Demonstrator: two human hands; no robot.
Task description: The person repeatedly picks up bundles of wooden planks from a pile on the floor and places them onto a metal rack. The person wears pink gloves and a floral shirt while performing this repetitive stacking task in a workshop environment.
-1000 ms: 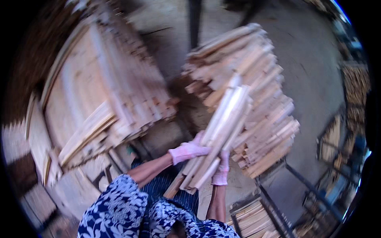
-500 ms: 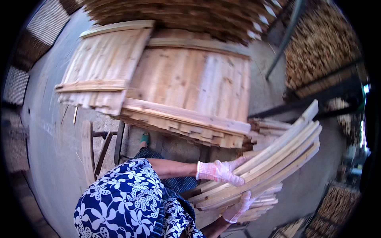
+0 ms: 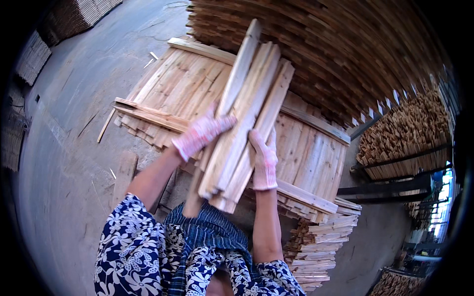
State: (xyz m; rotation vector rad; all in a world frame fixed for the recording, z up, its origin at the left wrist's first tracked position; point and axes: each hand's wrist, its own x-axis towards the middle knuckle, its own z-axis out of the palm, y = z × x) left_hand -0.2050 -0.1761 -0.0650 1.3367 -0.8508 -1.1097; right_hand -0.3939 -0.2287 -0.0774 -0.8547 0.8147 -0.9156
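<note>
A bundle of several pale wooden slats (image 3: 244, 126) is held between my two hands, upright in the picture and leaning slightly right at its far end. My left hand (image 3: 203, 134), in a pink and white knit glove, grips the bundle's left side, thumb laid over the slats. On the opposite side my right hand (image 3: 265, 159), gloved alike, clasps the bundle's right edge, its far fingers partly hidden. Behind and below the slats lies a layer of wooden boards (image 3: 311, 150) side by side on a stack, crossed by wooden strips (image 3: 150, 115) near its front and back edges.
A tall stack of boards (image 3: 340, 49) rises at the back. Low on the right stands a pile of slats (image 3: 316, 254). Crates of upright wood pieces (image 3: 402, 130) and a dark metal bar (image 3: 380, 191) are further right. Concrete floor (image 3: 64, 172) stretches to the left.
Both hands have carried the slat bundle from the lower right to the middle, over the board stack. The bundle has turned to point away from me, and the view has swung.
</note>
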